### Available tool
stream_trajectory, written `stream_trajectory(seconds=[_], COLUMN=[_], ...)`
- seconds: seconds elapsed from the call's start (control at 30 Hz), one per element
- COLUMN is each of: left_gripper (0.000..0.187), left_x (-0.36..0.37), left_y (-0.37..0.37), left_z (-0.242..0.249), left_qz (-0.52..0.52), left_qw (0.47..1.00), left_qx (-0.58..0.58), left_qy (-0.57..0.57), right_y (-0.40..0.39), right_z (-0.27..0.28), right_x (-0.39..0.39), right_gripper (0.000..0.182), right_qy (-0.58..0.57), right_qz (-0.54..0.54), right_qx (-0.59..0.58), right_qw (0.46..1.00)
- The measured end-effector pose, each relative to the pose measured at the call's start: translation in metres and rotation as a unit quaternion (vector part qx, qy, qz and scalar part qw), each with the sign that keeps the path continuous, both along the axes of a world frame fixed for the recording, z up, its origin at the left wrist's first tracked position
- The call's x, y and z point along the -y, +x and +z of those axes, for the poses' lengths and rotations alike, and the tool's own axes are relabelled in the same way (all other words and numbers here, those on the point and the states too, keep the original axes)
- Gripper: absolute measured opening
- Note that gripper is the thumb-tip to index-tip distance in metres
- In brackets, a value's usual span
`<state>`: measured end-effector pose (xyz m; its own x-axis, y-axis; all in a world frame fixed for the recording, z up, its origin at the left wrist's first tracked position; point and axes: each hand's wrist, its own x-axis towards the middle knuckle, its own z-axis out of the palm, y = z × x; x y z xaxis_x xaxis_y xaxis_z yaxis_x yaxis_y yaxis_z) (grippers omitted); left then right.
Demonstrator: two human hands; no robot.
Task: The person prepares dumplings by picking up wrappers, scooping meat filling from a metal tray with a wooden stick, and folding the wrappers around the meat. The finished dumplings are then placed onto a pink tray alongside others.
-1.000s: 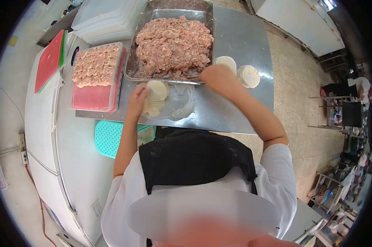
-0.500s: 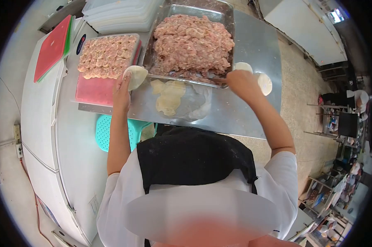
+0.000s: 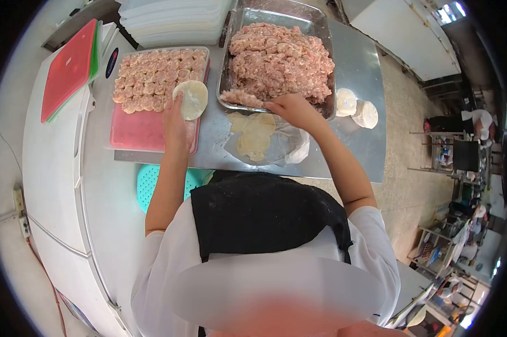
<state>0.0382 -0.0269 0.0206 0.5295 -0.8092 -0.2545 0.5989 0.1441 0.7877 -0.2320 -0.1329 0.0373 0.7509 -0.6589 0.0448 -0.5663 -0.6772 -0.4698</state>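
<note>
The step in hand appears to be loading meat for a wrapper: the right hand [image 3: 292, 106] is gripping what looks like a slim tool, mostly hidden, and a clump of meat [image 3: 241, 98] is clinging to it at the near rim of the metal tray [image 3: 270, 16]. The left hand [image 3: 176, 119] is grasping 1 round wrapper [image 3: 194, 101] by its side, holding it beside the rows of filled pieces [image 3: 158, 78] on the pink tray [image 3: 134, 132]. The next move is probably calling for carrying the clump to the wrapper's middle. That wrapper is looking pale, thin and fairly flat; the meat mound [image 3: 281, 62] is showing coarse pink lumps with whitish flecks. Loose wrappers [image 3: 256, 136] are lying on the tabletop [image 3: 371, 154], and 2 white stacks [image 3: 366, 114] are standing near the metal tray's right side.
</note>
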Motion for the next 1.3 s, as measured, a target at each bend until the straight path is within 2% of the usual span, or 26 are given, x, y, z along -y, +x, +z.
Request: stream_trajectory(seconds=[0.03, 0.07, 0.1, 0.13, 0.17, 0.23, 0.3, 0.37, 0.4, 0.43, 0.5, 0.53, 0.67, 0.73, 0.77, 0.83, 0.87, 0.93, 1.03, 1.07, 1.13, 1.17, 1.2, 1.23, 1.27, 1.3], left_gripper=[0.034, 0.036, 0.036, 0.039, 0.042, 0.049, 0.056, 0.073, 0.084, 0.084, 0.080, 0.080, 0.079, 0.080, 0.080, 0.080, 0.076, 0.073, 0.066, 0.059, 0.055, 0.054, 0.055, 0.055, 0.053, 0.052], left_x=[0.006, 0.013, 0.022, 0.033, 0.042, 0.056, 0.070, 0.085, 0.092, 0.093, 0.096, 0.100, 0.095, 0.090, 0.091, 0.096, 0.098, 0.098, 0.094, 0.092, 0.086, 0.078, 0.074, 0.076, 0.076, 0.077], left_y=[-0.004, -0.010, -0.019, -0.032, -0.047, -0.082, -0.100, -0.111, -0.111, -0.112, -0.115, -0.118, -0.139, -0.150, -0.153, -0.158, -0.162, -0.172, -0.176, -0.167, -0.168, -0.170, -0.174, -0.177, -0.177, -0.175], left_z=[-0.001, -0.002, 0.000, 0.004, 0.009, 0.036, 0.056, 0.066, 0.059, 0.052, 0.036, 0.033, 0.056, 0.068, 0.072, 0.066, 0.067, 0.072, 0.077, 0.066, 0.077, 0.081, 0.090, 0.096, 0.101, 0.105], left_qz=[-0.010, -0.018, -0.023, -0.068, -0.113, -0.164, -0.213, -0.236, -0.235, -0.237, -0.196, -0.187, -0.166, -0.158, -0.148, -0.127, -0.112, -0.096, -0.091, -0.109, -0.125, -0.180, -0.230, -0.222, -0.219, -0.209], left_qw=[0.999, 0.996, 0.996, 0.991, 0.982, 0.964, 0.940, 0.907, 0.920, 0.921, 0.923, 0.924, 0.948, 0.959, 0.968, 0.967, 0.973, 0.978, 0.962, 0.966, 0.969, 0.973, 0.954, 0.955, 0.904, 0.818], left_qx=[-0.037, -0.073, -0.072, -0.101, -0.129, -0.178, -0.226, -0.309, -0.278, -0.274, -0.295, -0.290, -0.253, -0.219, -0.190, -0.203, -0.186, -0.167, -0.230, -0.187, -0.138, 0.011, 0.158, 0.162, 0.351, 0.527], left_qy=[-0.022, -0.043, -0.044, -0.059, -0.074, -0.107, -0.139, -0.162, -0.143, -0.144, -0.148, -0.166, -0.105, -0.087, -0.074, -0.084, -0.080, -0.077, -0.117, -0.139, -0.163, -0.141, -0.113, -0.114, -0.108, -0.096], right_y=[-0.005, -0.010, -0.013, -0.017, -0.018, -0.020, -0.018, -0.020, -0.034, -0.049, -0.075, -0.081, -0.093, -0.100, -0.110, -0.120, -0.119, -0.117, -0.132, -0.139, -0.153, -0.158, -0.163, -0.168, -0.170, -0.171], right_z=[0.005, 0.012, 0.026, 0.037, 0.041, 0.047, 0.033, 0.020, 0.016, 0.024, 0.049, 0.068, 0.064, 0.064, 0.068, 0.113, 0.103, 0.076, 0.075, 0.076, 0.079, 0.081, 0.090, 0.098, 0.104, 0.110], right_x=[-0.001, -0.003, -0.008, -0.012, -0.014, -0.015, -0.018, -0.024, -0.018, -0.017, -0.018, -0.024, -0.023, -0.008, -0.006, -0.018, -0.017, -0.015, 0.002, 0.007, 0.017, 0.019, 0.018, 0.019, 0.019, 0.018], right_gripper=[0.035, 0.035, 0.035, 0.036, 0.036, 0.033, 0.031, 0.028, 0.025, 0.025, 0.025, 0.026, 0.025, 0.024, 0.024, 0.022, 0.022, 0.023, 0.026, 0.026, 0.031, 0.031, 0.033, 0.035, 0.035, 0.035], right_qy=[0.129, 0.127, 0.186, 0.243, 0.241, 0.340, 0.327, 0.085, -0.022, -0.024, -0.075, -0.055, -0.125, -0.122, -0.125, -0.127, -0.128, -0.162, -0.116, -0.118, 0.017, 0.016, 0.160, 0.300, 0.300, 0.305], right_qz=[-0.042, -0.047, -0.110, -0.172, -0.177, -0.181, -0.192, -0.174, -0.125, -0.125, -0.098, -0.133, -0.123, -0.058, -0.054, -0.075, -0.073, -0.030, 0.002, 0.009, -0.011, -0.007, -0.028, -0.045, -0.039, -0.032], right_qx=[0.081, 0.083, 0.106, 0.129, 0.133, 0.263, 0.278, 0.275, 0.241, 0.244, 0.047, -0.059, 0.075, -0.005, -0.003, -0.106, -0.103, 0.048, 0.057, 0.060, 0.272, 0.273, 0.226, 0.172, 0.172, 0.143], right_qw=[0.987, 0.987, 0.971, 0.946, 0.945, 0.884, 0.883, 0.942, 0.962, 0.961, 0.991, 0.988, 0.982, 0.991, 0.991, 0.983, 0.984, 0.985, 0.992, 0.991, 0.962, 0.962, 0.960, 0.937, 0.937, 0.941])
